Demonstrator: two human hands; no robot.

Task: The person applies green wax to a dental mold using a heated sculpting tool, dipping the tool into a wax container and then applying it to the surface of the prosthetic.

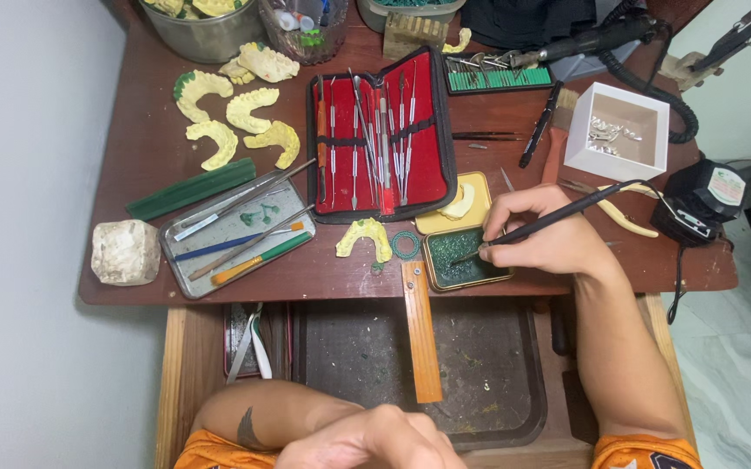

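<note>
My right hand point(539, 233) grips a thin black corded pen-like tool point(566, 214) whose tip rests in a small open tin of green wax point(462, 258) at the table's front edge. My left hand point(367, 440) lies low near my body at the bottom of the view, fingers curled, holding nothing that I can see. A yellow dental cast point(365, 234) and a green wax ring point(406, 245) lie just left of the tin. An open red-lined case of metal instruments point(381, 139) sits behind them.
Several yellow dental casts point(234, 117) lie at the back left. A metal tray of tools point(234, 233) and a white stone block point(124, 252) sit at the left. A white box point(618, 130), black power unit point(701, 195), wooden peg point(421, 328) and open drawer point(488, 382) are nearby.
</note>
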